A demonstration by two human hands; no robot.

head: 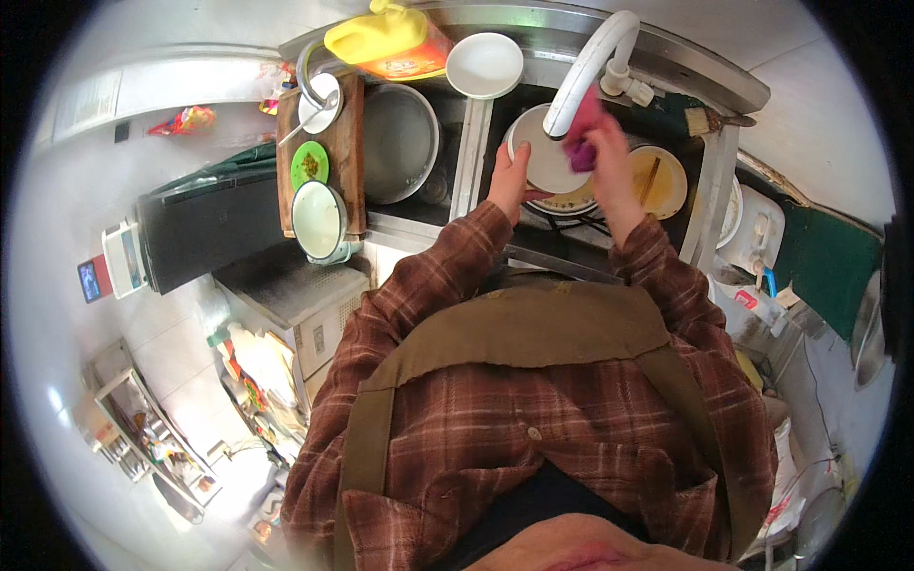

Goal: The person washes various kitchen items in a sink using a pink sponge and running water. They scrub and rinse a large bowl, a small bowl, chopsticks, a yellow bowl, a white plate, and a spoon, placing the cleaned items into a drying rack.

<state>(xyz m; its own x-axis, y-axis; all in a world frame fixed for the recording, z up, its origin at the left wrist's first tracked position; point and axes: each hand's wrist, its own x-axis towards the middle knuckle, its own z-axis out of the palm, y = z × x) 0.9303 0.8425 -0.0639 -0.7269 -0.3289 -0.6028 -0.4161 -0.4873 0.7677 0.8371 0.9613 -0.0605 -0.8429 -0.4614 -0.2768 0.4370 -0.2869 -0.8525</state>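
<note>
Over the right basin of a metal sink, my left hand (509, 178) grips the rim of a white bowl (539, 146), thumb on the near side. A blurred pink and purple cloth (584, 143) is in my right hand (613, 168), against or just over the bowl's right side. The white curved faucet (589, 75) hangs above the bowl and hides part of it. Under the bowl sits another dish (564, 205) with dark specks, mostly covered. To the right of my right hand rests a bowl of yellowish liquid (668, 196) with chopsticks (650, 180) in it.
Another white bowl (485, 66) stands on the sink divider (473, 153). A large metal pot (400, 143) fills the left basin, beside a yellow jug (385, 39). On a wooden board (350, 150) are a green dish (309, 166) and an enamel bowl (318, 220). A brush (703, 121) lies right.
</note>
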